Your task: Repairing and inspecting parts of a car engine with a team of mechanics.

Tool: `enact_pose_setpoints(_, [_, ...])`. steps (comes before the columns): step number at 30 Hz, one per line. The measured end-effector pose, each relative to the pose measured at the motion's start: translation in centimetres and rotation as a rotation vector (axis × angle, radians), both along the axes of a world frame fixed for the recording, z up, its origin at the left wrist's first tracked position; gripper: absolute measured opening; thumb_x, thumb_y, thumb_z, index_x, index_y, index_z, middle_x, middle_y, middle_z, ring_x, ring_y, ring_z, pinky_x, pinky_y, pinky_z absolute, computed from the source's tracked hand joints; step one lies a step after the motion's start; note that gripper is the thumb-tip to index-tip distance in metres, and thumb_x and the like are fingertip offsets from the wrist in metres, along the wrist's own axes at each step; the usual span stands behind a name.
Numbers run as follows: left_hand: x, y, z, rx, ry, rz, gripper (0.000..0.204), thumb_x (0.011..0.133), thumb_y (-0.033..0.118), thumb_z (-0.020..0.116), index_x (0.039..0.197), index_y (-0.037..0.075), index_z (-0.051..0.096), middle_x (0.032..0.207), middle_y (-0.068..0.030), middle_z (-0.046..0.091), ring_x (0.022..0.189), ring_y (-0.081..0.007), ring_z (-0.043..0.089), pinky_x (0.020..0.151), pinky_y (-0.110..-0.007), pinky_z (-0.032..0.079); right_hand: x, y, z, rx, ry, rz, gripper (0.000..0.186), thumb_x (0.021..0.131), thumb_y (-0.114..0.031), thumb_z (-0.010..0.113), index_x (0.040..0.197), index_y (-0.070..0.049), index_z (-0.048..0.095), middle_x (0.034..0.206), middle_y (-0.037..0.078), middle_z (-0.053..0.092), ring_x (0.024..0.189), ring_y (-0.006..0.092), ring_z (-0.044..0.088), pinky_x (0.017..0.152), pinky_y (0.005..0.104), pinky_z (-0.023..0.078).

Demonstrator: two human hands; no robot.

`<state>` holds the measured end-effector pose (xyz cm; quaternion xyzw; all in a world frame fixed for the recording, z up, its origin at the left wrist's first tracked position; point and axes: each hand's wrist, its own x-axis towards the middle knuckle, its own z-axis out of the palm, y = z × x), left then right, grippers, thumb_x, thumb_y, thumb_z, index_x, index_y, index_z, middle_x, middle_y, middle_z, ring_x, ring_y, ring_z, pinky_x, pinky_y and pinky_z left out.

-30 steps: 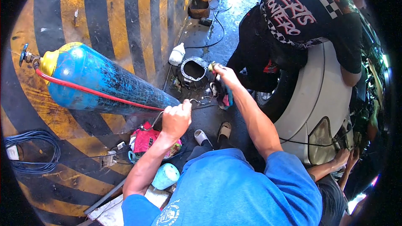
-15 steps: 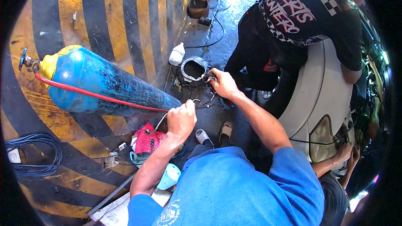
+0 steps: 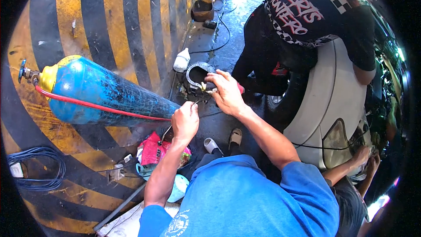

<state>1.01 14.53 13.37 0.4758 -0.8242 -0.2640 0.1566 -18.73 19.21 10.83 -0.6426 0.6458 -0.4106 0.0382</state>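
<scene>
A blue gas cylinder (image 3: 105, 94) with a yellow neck lies on the striped floor (image 3: 109, 13) to my left, a red hose (image 3: 101, 107) running along it. Below the cylinder sits a pink bag (image 3: 153, 151), and left of that a coil of blue cable (image 3: 35, 169). Just beyond the cylinder's narrow end stands a white bottle (image 3: 181, 60). Well right of the cylinder is a white car bumper (image 3: 333, 101).

Striped floor (image 3: 109, 13) (blue cylinder (image 3: 109, 94) atop)

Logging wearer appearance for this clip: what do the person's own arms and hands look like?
Both forearms are bare, with no gloves, watch or rings visible on the left hand or right hand. Short blue T-shirt sleeves cover the upper arms.
</scene>
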Motion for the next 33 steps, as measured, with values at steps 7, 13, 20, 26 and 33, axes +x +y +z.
enact_pose_setpoints(7, [1.3,-1.7,-2.1,0.555,0.297,0.051,0.024,0.099,0.019,0.058,0.096,-0.001,0.071,0.060,0.0006,0.057,0.050,-0.0106,0.049,0.048,-0.031,0.040,-7.6,-0.6,1.5,-0.317,-1.295,-0.585,0.019,0.104,-0.016,0.051,0.115,-0.006,0.063,0.109,0.007,0.067,0.095,0.0173,0.064,0.085,0.0326,0.051])
enact_pose_setpoints(13, [2.3,-3.6,-2.0,1.339,0.677,0.355,0.025,0.104,0.025,0.051,0.099,0.005,0.064,0.054,0.0096,0.034,0.040,-0.0029,0.027,0.041,-0.023,0.025,-13.8,1.9,-1.7,-0.392,-2.009,-0.180,0.040,0.105,-0.042,0.049,0.125,-0.011,0.062,0.126,0.011,0.065,0.114,0.0309,0.063,0.102,0.0488,0.049])
enact_pose_setpoints(20, [-0.1,-3.2,-2.1,1.784,0.845,0.267,0.023,0.106,0.025,0.048,0.103,0.007,0.062,0.053,0.0088,0.030,0.038,-0.0053,0.024,0.044,-0.025,0.026,-5.1,-0.6,-0.3,-0.363,-2.061,0.040,0.059,0.101,-0.060,0.041,0.115,-0.007,0.063,0.111,0.012,0.068,0.106,0.0314,0.064,0.098,0.0535,0.050])
enact_pose_setpoints(26, [-2.6,-1.9,-2.2,1.729,0.796,0.407,0.023,0.107,0.025,0.044,0.099,0.010,0.060,0.054,0.0082,0.031,0.039,-0.0053,0.026,0.044,-0.025,0.027,1.6,-5.7,-1.9,0.015,-0.870,-0.358,0.050,0.088,-0.019,0.068,0.133,-0.005,0.051,0.120,0.019,0.061,0.113,0.0311,0.058,0.097,0.0414,0.046])
enact_pose_setpoints(33, [0.2,-1.8,-1.2,1.789,0.861,0.384,0.022,0.107,0.024,0.047,0.105,0.007,0.060,0.055,0.0084,0.032,0.038,-0.0046,0.024,0.041,-0.023,0.026,-3.1,-7.0,-4.1,0.174,-0.470,0.108,0.025,0.092,-0.022,0.066,0.105,-0.001,0.058,0.091,0.025,0.066,0.089,0.0467,0.064,0.075,0.0494,0.050])
